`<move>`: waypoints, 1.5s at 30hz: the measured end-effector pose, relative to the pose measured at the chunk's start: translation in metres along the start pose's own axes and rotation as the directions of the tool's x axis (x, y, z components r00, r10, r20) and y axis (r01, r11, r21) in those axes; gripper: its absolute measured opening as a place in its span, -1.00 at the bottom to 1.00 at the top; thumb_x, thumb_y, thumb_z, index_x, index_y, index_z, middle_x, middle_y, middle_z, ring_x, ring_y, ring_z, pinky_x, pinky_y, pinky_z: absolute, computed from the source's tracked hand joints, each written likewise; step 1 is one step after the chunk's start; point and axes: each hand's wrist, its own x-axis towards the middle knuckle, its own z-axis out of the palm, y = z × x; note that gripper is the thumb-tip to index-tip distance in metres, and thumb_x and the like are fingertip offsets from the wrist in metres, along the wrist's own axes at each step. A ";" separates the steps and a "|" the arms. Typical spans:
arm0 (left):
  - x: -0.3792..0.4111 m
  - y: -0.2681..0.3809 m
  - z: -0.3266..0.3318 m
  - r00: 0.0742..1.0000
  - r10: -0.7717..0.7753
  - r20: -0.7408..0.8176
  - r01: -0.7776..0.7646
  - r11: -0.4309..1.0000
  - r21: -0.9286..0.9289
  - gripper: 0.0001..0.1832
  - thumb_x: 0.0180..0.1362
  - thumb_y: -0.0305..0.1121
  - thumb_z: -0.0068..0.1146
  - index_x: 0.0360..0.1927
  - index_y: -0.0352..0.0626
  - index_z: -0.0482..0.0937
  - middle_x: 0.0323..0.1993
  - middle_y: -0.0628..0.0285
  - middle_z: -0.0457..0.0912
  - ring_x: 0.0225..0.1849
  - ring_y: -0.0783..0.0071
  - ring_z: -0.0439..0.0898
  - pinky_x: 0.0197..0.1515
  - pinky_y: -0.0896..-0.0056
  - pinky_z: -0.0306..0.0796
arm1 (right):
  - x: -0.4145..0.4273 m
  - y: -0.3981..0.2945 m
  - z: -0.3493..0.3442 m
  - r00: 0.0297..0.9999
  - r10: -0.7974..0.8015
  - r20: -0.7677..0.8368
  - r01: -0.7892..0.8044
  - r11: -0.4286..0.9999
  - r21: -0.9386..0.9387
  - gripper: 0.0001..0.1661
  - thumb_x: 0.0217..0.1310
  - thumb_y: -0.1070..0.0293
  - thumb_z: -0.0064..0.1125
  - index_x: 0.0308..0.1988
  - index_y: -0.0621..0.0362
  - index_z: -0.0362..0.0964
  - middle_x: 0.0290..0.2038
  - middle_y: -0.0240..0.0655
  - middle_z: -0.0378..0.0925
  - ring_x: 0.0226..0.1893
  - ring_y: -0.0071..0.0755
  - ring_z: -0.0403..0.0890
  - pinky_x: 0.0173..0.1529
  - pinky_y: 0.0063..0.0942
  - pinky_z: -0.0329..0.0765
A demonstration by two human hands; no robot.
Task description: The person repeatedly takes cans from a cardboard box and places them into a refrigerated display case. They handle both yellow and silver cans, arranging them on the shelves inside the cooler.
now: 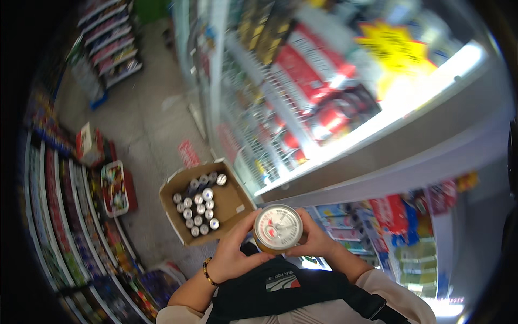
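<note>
Between my left hand (236, 251) and my right hand (313, 237) is a metal can (279, 227), held from both sides at chest height. Its round silvery lid with a pull tab faces up and bears red and dark print. A beaded bracelet circles my left wrist. Below and to the left, an open cardboard box (236, 182) stands near the fridge, with several upright cans (200, 209) inside, mostly on its left side. Bare cardboard bottom shows at the box's right.
A lit glass-fronted fridge (259, 89) with packs of cans rises ahead and right. Stocked shelves (66, 218) line the left. A white-rimmed basket (122, 190) of small packets and a carton (90, 146) stand beside them. Another shelf with packaged goods (388, 214) is at the right.
</note>
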 end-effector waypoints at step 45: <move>0.172 0.208 0.254 0.730 0.683 -0.015 -0.674 0.724 0.148 -0.72 0.01 -0.61 -0.09 -0.15 -0.31 0.43 -0.05 -0.01 0.45 -0.03 0.08 0.42 0.02 0.28 0.29 | -0.170 -0.254 -0.061 -0.064 -0.858 -0.510 -0.186 0.512 -0.839 -0.08 -0.16 0.21 0.31 0.13 0.32 0.02 -0.07 -0.02 0.18 -0.07 -0.08 0.35 0.00 -0.36 0.35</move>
